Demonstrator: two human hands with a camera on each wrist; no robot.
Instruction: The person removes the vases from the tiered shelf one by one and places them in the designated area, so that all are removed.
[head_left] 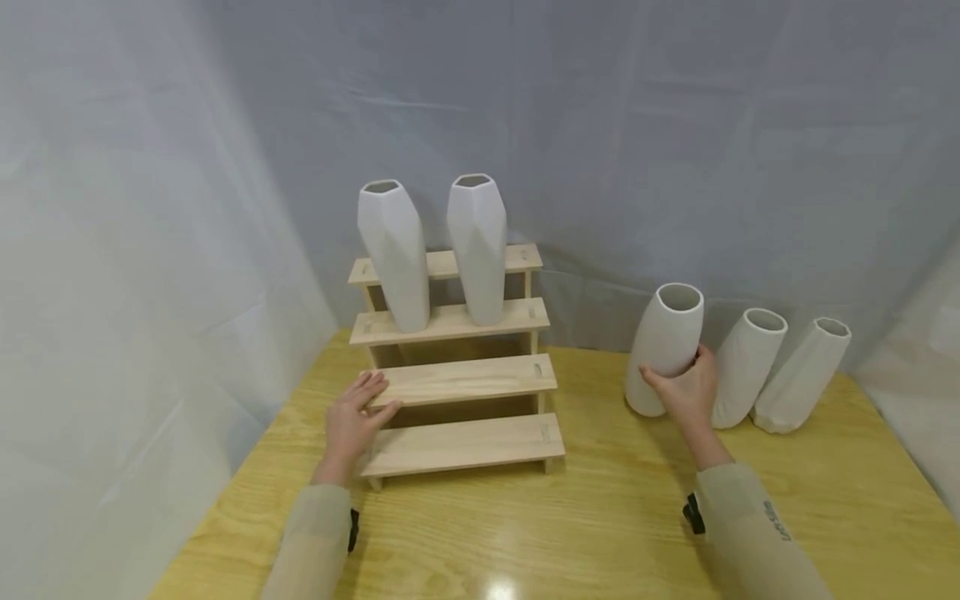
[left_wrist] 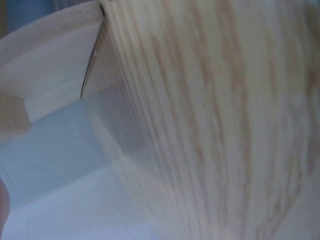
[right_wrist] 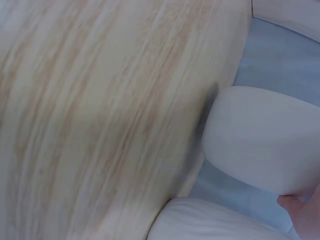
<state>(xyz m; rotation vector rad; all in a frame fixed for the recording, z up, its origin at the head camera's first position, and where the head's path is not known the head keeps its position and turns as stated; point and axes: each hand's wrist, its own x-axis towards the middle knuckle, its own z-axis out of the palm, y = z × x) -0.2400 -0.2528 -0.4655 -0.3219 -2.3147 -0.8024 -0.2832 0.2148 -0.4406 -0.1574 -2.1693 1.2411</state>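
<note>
My right hand (head_left: 690, 392) grips a smooth white vase (head_left: 663, 350) around its side, thumb to the left. In the right wrist view the same vase (right_wrist: 260, 140) has its base close over the tabletop, and a fingertip (right_wrist: 290, 201) shows against its side. My left hand (head_left: 352, 425) rests at the left end of a wooden step stand (head_left: 465, 379), its fingers on the second-lowest board and the thumb along the front edge. Only a sliver of that hand shows in the left wrist view. Two faceted white vases (head_left: 397, 258) stand upright on the stand's upper part.
Right of the held vase stand a wrinkled white vase (head_left: 750, 367) and a ridged white vase (head_left: 802, 375), close together. The stand sits on a wood-grain table (head_left: 480, 533). Grey-white sheeting (head_left: 585, 150) hangs behind the table and at both sides.
</note>
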